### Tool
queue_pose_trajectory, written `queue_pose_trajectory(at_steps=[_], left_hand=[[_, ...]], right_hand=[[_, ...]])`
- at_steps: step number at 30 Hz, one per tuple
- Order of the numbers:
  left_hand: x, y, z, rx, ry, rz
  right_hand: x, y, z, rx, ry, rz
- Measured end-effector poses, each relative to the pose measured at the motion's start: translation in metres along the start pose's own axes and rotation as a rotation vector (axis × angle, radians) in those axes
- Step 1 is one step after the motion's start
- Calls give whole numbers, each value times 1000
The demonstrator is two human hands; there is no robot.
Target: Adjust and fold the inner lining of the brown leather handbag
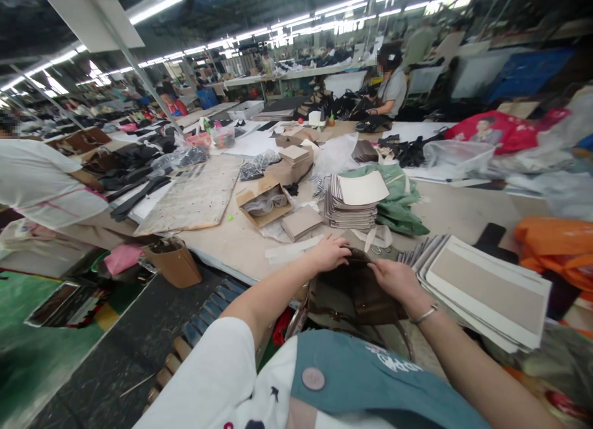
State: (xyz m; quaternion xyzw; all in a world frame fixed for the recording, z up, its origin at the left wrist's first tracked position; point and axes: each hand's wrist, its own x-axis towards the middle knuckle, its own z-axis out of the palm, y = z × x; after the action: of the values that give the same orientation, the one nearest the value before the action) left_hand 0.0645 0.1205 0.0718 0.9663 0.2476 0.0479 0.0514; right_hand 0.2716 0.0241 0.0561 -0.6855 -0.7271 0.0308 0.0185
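Observation:
A dark brown bag [359,293] stands at the table's near edge, right against my apron, its mouth facing up. My left hand [331,254] grips the far rim of the bag, fingers bent over the edge. A short way to the right, my right hand [397,281] pinches the same rim between thumb and fingers. A thin strap or handle [407,339] curves down at the bag's right side. Just beyond the rim lie a pale strip and metal rings [382,250]. The inside of the bag is dark, and its bottom is hidden.
Right of the bag lies a stack of pale panels [486,287], with orange cloth [551,250] behind. Ahead are another panel stack [354,197], green cloth [401,197] and an open cardboard box [264,207]. One co-worker [41,176] stands left; another [391,83] sits across.

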Motion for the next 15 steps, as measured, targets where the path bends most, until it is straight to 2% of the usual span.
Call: queue_pose_trajectory(at_steps=[4, 9, 15], left_hand=[[15, -9, 2, -34, -54, 6], [17, -15, 4, -63, -15, -42], [19, -17, 5, -76, 18, 41]], right_hand=[[0, -1, 1, -20, -8, 8], [-1, -1, 1, -21, -26, -4], [7, -1, -1, 42, 104, -23]])
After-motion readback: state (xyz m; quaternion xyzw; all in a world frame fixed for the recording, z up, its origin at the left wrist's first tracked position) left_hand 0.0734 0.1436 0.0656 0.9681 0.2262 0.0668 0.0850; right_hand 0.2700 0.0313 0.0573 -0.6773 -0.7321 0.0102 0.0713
